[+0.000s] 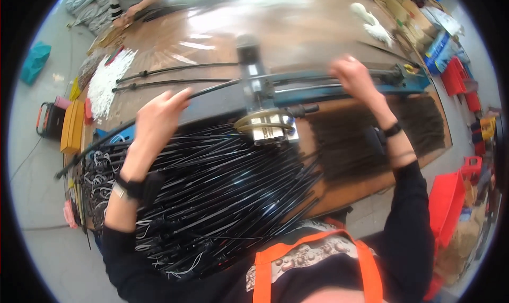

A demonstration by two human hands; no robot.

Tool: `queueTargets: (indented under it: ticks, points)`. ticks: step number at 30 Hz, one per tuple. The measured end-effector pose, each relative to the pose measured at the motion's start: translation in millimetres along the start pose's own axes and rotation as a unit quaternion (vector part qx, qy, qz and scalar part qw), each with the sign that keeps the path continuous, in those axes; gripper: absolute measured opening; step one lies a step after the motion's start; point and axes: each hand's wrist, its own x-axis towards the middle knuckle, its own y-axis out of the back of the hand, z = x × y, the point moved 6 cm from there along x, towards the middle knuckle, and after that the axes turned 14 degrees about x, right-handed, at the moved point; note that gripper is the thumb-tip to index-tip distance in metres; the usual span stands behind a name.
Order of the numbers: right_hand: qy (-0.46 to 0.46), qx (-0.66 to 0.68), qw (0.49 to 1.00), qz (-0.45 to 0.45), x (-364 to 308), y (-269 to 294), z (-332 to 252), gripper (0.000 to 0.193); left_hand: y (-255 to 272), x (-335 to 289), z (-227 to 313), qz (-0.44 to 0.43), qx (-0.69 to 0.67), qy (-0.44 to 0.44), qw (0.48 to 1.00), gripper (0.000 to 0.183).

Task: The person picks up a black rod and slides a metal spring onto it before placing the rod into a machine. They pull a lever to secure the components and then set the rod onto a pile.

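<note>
My left hand [158, 117] is closed round a long, thin black cable [212, 88]. One end of it sticks out low to the left, past my wrist; the other runs to the clamp-like device [255, 86] on a long blue rail [297, 97]. Over the rail's right part, my right hand [354, 79] is raised with its fingers curled together. It is slightly blurred, and whatever may be in it is hidden. A metal block with brass-coloured tubing [268, 127] sits in front of the device.
A heap of similar black cables [228, 186] lies close in front of me, some with white loops. Two more cables [175, 83] rest beyond the rail. White strips [108, 80] are piled at the left. A co-worker's hand [127, 18] is at the far left. Red bins [445, 202] stand right.
</note>
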Motion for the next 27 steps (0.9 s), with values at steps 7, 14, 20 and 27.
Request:
queueTargets:
  ticks: [7, 14, 20, 27]
  points:
    - [-0.019, -0.01, 0.999, 0.029, -22, 13, -1, 0.003, -42, 68, 70, 0.039, -0.121, -0.069, 0.989, 0.015]
    - [-0.024, 0.025, 0.999, 0.023, -7, -10, -12, 0.008, -54, 51, 51, -0.009, -0.155, -0.02, 0.988, 0.018]
    - [-0.019, 0.021, 0.999, 0.019, -8, -13, -10, 0.006, -60, 49, 56, 0.043, -0.219, 0.002, 0.975, 0.02]
    - [0.019, -0.061, 0.995, 0.077, -14, -1, -25, 0.018, -61, 60, 62, 0.033, -0.223, -0.026, 0.974, 0.017]
